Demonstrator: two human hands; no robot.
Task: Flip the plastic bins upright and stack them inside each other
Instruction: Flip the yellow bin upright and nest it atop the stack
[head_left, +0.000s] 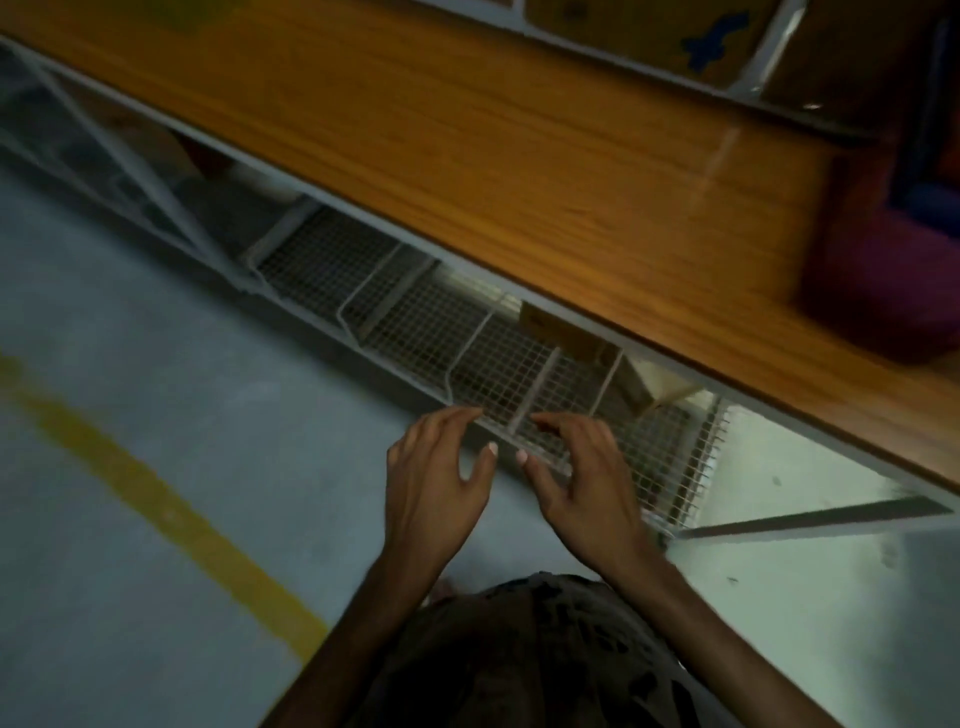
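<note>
While fingers curl | left hand (436, 483), right hand (587, 483) | grips apart, empty | beside wire shelf (415, 312)

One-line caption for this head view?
Both empty hands, left hand and right hand, hover open before a low wire-mesh shelf.

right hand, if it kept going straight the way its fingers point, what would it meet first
Most likely the wire mesh shelf under the wooden board. The right hand already has its fingertips over the shelf's front edge, though contact is unclear.
</note>
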